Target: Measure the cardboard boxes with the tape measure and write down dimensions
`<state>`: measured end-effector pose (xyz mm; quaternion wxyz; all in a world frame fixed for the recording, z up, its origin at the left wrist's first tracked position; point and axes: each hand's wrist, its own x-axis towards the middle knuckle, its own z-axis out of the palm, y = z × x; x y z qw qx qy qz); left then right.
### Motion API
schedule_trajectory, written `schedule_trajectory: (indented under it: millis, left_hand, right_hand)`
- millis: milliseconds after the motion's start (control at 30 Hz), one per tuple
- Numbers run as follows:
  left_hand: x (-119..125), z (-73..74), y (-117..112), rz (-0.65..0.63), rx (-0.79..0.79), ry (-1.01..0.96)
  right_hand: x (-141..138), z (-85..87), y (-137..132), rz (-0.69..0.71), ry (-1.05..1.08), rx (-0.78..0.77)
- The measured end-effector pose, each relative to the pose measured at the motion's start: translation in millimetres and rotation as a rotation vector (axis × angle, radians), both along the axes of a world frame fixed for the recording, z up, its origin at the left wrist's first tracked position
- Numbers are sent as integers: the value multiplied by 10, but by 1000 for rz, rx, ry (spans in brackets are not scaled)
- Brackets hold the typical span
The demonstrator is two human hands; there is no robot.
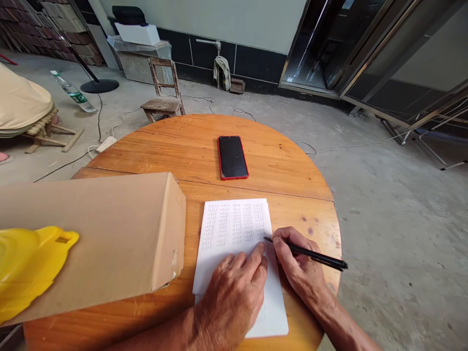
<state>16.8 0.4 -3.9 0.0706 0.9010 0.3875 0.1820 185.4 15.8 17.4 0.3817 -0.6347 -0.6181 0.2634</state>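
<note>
White paper (234, 222) lies on the round wooden table, its upper part covered with several columns of handwritten characters. My right hand (300, 263) grips a black pen (318, 256), whose tip meets the paper at the lower end of the rightmost column. Resting flat on the sheet, my left hand (237, 292) has its fingers extended, the index fingertip close to the pen tip. The left hand covers part of the paper's lower half. More paper shows underneath at the lower left edge.
A smartphone (233, 157) with a red case lies beyond the paper on the table (292, 180). At left sits a cardboard box (109, 234) with a yellow hard hat (32, 263) on it. A wooden chair (164, 92) and a water bottle (75, 92) stand on the concrete floor.
</note>
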Motion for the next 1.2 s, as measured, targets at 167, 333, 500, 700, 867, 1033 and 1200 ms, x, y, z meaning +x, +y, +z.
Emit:
schedule_trajectory:
  millis: [167, 333, 500, 700, 867, 1033, 1200]
  left_hand:
    - [-1, 8, 5, -3, -16, 2]
    - [3, 21, 4, -2, 2, 8]
    - [-5, 25, 6, -10, 5, 6]
    - [-14, 21, 15, -19, -3, -6]
    - [-15, 25, 25, -19, -13, -25]
    - [-12, 21, 23, -25, 17, -13]
    - [-6, 2, 26, -31, 28, -2]
  right_hand:
    - [-8, 30, -11, 3, -14, -17]
    - [18, -2, -23, 2, 27, -54]
    - [6, 3, -5, 8, 22, -36]
    - [45, -3, -19, -36, 37, -27]
    - [86, -34, -45, -73, 68, -40]
    - [55, -45, -30, -58, 91, -73]
    - [23, -14, -11, -52, 53, -67]
